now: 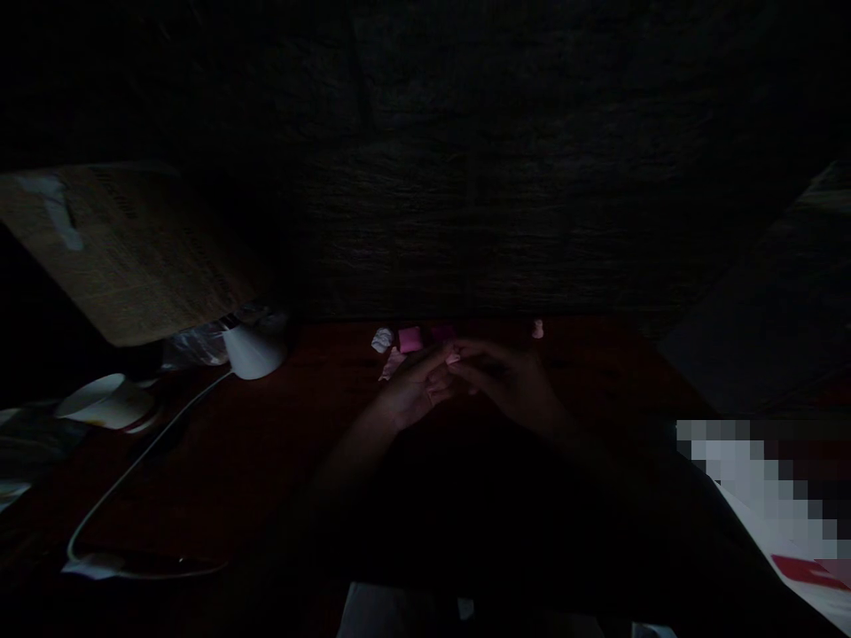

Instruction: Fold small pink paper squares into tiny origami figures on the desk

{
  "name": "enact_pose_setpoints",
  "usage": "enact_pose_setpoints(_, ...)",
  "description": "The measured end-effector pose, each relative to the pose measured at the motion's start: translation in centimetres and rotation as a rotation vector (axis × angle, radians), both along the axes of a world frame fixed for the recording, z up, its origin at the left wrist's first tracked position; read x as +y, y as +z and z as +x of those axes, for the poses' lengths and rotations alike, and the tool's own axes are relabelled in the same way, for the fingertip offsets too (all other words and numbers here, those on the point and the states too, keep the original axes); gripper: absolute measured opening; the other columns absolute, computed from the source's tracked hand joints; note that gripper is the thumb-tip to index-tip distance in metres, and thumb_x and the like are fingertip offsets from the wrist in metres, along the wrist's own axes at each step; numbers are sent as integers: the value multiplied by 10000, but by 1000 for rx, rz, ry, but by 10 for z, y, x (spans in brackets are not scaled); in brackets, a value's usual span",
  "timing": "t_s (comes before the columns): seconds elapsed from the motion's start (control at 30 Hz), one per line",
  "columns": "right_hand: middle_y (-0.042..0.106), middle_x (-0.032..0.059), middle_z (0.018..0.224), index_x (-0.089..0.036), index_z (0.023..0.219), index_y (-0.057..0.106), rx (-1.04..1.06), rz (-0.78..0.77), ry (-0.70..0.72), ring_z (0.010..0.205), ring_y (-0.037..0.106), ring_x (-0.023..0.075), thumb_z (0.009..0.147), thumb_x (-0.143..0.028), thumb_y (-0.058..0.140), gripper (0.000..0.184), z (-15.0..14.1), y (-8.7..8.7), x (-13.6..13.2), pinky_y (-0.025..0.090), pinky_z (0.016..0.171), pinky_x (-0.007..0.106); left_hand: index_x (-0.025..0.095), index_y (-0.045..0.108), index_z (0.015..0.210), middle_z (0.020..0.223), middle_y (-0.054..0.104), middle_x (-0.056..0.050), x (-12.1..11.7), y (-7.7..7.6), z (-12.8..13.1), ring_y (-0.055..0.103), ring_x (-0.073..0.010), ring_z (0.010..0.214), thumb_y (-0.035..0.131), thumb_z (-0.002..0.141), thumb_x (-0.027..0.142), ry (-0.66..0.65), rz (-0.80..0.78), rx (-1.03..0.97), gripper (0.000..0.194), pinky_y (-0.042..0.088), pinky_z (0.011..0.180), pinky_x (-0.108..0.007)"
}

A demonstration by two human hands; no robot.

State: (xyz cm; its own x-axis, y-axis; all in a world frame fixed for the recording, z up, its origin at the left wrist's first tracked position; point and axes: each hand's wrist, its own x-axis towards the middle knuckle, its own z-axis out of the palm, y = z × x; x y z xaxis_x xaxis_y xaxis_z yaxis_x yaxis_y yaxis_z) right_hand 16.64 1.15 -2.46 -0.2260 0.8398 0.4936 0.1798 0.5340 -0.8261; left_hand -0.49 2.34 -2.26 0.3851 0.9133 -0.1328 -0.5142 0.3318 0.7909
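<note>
Dark tabletop (199, 478), small pink piece (453, 358) at the fingertips

Far left, a pale cup (110, 400); next, a cable (152, 443) runs up to a white conical base (253, 352). Over to a crumpled whitish lump (382, 339), pink strip (394, 363) and pink block (410, 339), grouped beyond the left hand (413, 399), probably for easy reach. That hand's fingers curl, seemingly steadying the small pink piece; whether they grip, I can't tell. The right hand (522, 390) pinches it, thumb against forefinger, likely for fine control. Farther right, a pale-pink lump (538, 329) lies apart.
</note>
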Motion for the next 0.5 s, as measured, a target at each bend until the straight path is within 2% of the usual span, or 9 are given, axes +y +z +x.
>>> enact_pose_setpoints(0.17,820,-10,773,-287,1074,844,-42,64,-67,567,712,149,935,-309,726,184,0,1,-3,588,610,280,161,595,678,493,345,108,-2,2,1,319,-29,434,894,793,374,36,-28,22,385,309,447,-142)
enact_pose_setpoints(0.33,849,3,938,-311,1055,856,23,79,-113,523,680,128,922,-326,748,172,-3,0,-5,583,563,278,170,603,707,540,452,99,-4,3,3,431,-42,480,936,731,337,81,-52,-13,373,403,493,-154)
enact_pose_setpoints(0.5,846,-4,907,-341,1021,864,112,35,-116,511,659,137,881,-323,786,161,-7,-5,-5,582,536,293,176,648,751,568,509,89,-5,1,4,486,-57,506,936,729,298,84,-38,-56,314,461,540,-183)
